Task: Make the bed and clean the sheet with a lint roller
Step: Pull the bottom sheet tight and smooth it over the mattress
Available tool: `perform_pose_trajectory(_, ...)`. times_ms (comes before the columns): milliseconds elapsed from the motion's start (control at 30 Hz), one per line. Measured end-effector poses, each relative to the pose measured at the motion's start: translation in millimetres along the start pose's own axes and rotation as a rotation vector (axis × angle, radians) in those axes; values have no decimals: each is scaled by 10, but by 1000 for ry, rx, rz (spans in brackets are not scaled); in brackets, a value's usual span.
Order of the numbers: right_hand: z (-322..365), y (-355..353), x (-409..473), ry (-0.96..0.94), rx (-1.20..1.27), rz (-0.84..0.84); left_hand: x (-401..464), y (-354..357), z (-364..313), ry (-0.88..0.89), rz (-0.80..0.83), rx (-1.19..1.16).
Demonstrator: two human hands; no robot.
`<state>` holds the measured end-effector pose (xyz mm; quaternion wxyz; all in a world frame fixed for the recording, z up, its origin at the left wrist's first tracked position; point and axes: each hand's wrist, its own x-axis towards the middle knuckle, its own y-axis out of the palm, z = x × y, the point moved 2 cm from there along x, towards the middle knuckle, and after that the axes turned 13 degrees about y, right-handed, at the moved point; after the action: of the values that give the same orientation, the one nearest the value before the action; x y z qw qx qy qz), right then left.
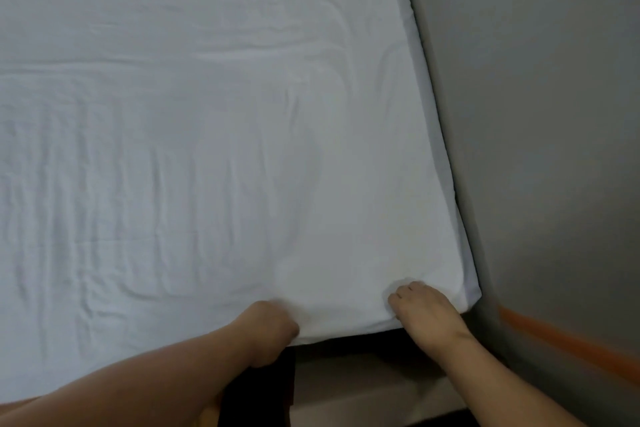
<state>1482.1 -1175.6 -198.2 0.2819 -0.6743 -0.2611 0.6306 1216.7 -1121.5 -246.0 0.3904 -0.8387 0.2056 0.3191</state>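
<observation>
We are at the near corner of the bed, beside the wall (554, 114), and the job looks early on. One white sheet (207, 132) covers the mattress but lies creased — our left hand (266, 329) is clenched on its near edge, and our right hand (424, 308) curls over that same edge closer to the corner. Smoothing and tucking remain, we judge, then the rolling. We count two hands, one sheet and no lint roller in sight.

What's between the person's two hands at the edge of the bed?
Only a stretch of white sheet, lightly creased, lies between the left hand and the right hand; nothing else sits on it. The head view shows this.
</observation>
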Motion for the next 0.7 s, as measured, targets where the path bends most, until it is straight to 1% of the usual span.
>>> perform_pose_trajectory(33, -7, 8, 11, -25, -54, 4, -6, -13, 12, 4, 3, -9)
perform_pose_trajectory(67, -3, -3, 20, -48, -80, 51, -10, -28, 6, 8, 16, -14)
perform_pose_trajectory(133, -37, 20, 43, -13, -134, 129, -31, -30, -27, 27, 26, -38)
perform_pose_trajectory(167, -58, 36, 20, -24, -162, 153, -39, -18, -53, 43, 27, -55)
perform_pose_trajectory(200, -76, 57, 5, -50, -136, 132, -56, -3, -75, 63, 16, -71)
perform_pose_trajectory(233, -73, 60, -34, -45, -134, 154, -76, 18, -92, 76, 4, -95)
perform_pose_trajectory(267, -77, 99, -33, -39, -149, 98, -88, 34, -102, 77, -9, -121)
perform_pose_trajectory(300, -79, 117, -15, -18, -184, 143, -93, 37, -105, 73, -13, -148)
perform_pose_trajectory(367, -17, 128, 83, -37, -273, 197, -100, 22, -105, 55, 5, -185)
perform_pose_trajectory(433, -2, 201, 198, -6, -296, 351, -106, -7, -98, 60, 34, -217)
perform_pose_trajectory(533, 4, 195, 246, 2, -324, 421, -65, -17, -95, 49, 19, -299)
perform_pose_trajectory(600, 27, 164, 269, 32, -334, 396, -17, -1, -81, 1, -41, -278)
perform_pose_trajectory(700, 139, 63, 300, -27, -319, 390, 81, 62, -52, -57, -147, -309)
